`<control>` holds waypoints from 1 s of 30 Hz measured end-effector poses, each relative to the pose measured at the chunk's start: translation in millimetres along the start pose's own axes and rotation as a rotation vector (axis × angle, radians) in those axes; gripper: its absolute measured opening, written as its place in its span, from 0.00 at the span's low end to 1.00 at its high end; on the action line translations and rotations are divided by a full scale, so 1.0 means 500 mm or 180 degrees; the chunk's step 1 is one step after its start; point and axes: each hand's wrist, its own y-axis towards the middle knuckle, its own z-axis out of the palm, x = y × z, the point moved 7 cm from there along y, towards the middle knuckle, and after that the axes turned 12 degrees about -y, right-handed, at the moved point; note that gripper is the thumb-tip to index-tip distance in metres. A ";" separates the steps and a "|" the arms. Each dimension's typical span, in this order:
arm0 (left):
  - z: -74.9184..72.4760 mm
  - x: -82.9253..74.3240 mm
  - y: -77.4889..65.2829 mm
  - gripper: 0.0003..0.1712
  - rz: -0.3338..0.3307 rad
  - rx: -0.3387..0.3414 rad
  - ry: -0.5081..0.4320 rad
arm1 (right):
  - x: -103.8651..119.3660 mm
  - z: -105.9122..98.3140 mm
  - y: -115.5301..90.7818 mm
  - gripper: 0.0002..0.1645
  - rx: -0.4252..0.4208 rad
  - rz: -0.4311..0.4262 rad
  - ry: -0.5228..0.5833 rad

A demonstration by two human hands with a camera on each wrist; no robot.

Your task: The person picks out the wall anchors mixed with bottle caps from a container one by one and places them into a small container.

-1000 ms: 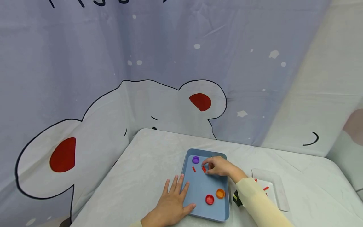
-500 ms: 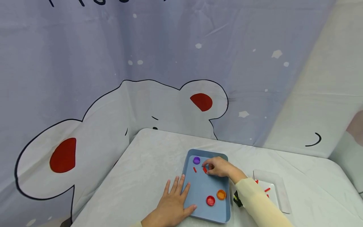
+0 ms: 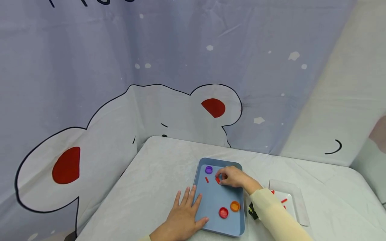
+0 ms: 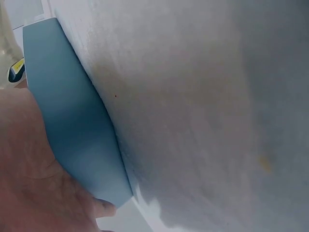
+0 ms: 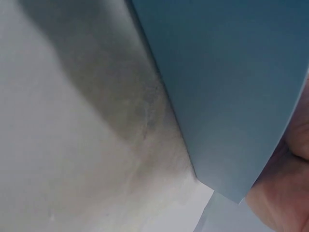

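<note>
A blue-grey tray [image 3: 211,222] lies on the white-covered table. Inside it, toward the far side, my right hand [image 3: 232,176] bends over a small red stick [image 3: 217,180], held between thumb and index finger. A second red stick [image 3: 206,179] lies just left of it, below a purple round cap [image 3: 208,170]. Nearer the front of the tray sit a red round cap [image 3: 223,212] and an orange one [image 3: 235,206]. My left hand [image 3: 182,217] rests with fingers spread at the tray's left edge. In the right wrist view, the tray's wall [image 5: 227,96] hides the fingertips.
Right of the tray, partly behind my right sleeve [image 3: 271,211], stands a clear-rimmed white box [image 3: 297,201] with several red sticks. A small black object with yellow [image 3: 252,211] is beside the tray under the forearm. A printed curtain [image 3: 181,50] hangs behind the table.
</note>
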 end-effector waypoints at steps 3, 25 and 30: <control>0.000 0.000 0.001 0.47 0.0006 -0.0009 0.0010 | 0.002 -0.004 -0.002 0.13 -0.0029 -0.0022 -0.0012; 0.004 0.005 0.006 0.48 -0.0024 0.0035 -0.0076 | 0.013 -0.046 -0.030 0.12 -0.0414 -0.0148 0.0072; 0.004 0.004 0.003 0.48 -0.0060 0.0064 -0.0063 | 0.022 -0.072 -0.054 0.13 -0.0518 -0.0150 0.0169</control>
